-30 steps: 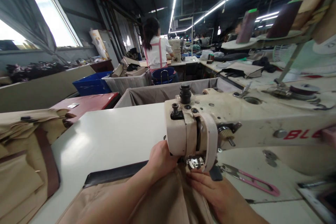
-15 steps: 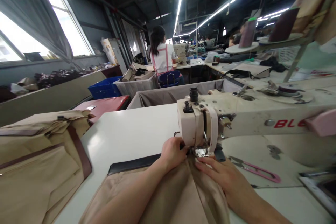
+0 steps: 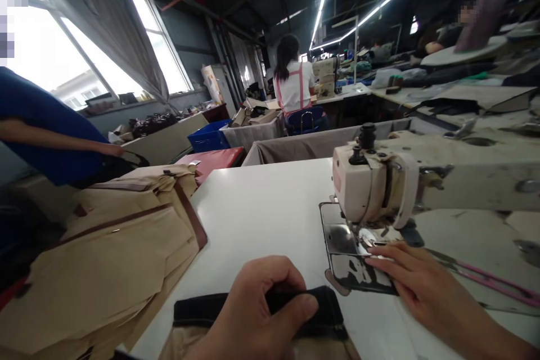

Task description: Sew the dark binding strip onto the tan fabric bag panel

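Observation:
Low in the head view, my left hand pinches the black-banded edge of a beige fabric piece, thumb on top and fingers curled behind. The piece lies at the front of the white table, apart from the needle area, and its lower part runs out of view. My right hand rests beside the presser foot of the sewing machine, fingers stretched out over the metal needle plate. Its thumb is mostly hidden. Pink-handled thread snips lie on the machine bed, just right of that hand.
A pile of beige fabric pieces with brown trim covers the left side. Behind it stands a person in blue, one hand holding something dark. A cloth-lined bin borders the table's far edge. Another person sits further back.
The fabric has come out from under the presser foot, drawn toward me by my left hand. My right hand stays by the foot. A person in blue has appeared at left, and the view has swung left.

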Motion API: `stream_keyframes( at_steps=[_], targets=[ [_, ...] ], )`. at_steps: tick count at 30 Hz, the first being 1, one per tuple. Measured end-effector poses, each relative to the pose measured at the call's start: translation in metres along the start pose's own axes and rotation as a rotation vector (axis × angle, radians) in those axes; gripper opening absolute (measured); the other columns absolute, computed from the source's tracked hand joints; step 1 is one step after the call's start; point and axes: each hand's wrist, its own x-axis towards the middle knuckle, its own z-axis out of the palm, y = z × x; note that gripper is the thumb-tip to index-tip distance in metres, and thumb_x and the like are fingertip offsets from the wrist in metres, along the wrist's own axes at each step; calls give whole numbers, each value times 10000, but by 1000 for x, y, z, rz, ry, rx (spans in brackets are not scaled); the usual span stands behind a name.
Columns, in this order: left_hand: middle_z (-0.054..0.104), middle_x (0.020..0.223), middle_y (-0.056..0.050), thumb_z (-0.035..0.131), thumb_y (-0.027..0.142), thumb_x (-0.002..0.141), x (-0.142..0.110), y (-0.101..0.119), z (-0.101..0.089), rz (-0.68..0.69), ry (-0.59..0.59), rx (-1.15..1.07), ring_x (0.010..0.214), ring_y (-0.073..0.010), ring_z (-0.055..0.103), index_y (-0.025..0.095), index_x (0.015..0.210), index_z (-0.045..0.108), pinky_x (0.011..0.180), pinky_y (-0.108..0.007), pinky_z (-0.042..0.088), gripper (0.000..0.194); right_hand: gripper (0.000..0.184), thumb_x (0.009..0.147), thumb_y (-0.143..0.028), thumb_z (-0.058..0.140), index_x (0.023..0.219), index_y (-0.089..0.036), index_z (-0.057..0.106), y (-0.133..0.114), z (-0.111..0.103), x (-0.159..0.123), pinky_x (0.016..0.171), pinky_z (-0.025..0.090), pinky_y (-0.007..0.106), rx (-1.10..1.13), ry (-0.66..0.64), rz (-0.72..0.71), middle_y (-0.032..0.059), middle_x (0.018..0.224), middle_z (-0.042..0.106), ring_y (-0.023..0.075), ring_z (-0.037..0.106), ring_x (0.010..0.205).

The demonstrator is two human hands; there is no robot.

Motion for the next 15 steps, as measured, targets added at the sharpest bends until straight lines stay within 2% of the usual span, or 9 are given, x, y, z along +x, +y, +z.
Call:
stream_keyframes(
  at_steps=[6,12,14,15],
  targets=[
    [492,582,48,613,246,725,-3,8,-2,23,5,7,591,-101,440,174,612,549,581,-203,320,149,402,801,-67,434,1085,-268,636,-4,-9,2,923,474,457,-36,-28,-1,22,1138,632,242,568,1056],
    [522,577,49,624,232,714,-6,2,5,56,2,62,566,-95,457,176,623,565,547,-188,339,122,453,774,-86,442,1137,-289,619,-4,-7,-5,889,506,465,-86,-21,-38,14,1155,636,255,586,1055],
    [545,590,49,619,231,733,-2,3,-9,96,22,145,567,-94,476,183,629,571,546,-184,352,124,454,787,-121,451,1174,-310,594,4,-13,-14,878,508,467,-120,-20,-28,14,1177,621,261,583,1057],
    [563,607,46,616,243,744,1,5,-22,122,87,199,580,-99,495,189,638,578,557,-185,365,126,431,808,-154,457,1189,-310,584,11,-18,-19,879,504,468,-142,-10,8,25,1186,613,267,579,1058]
  ],
)
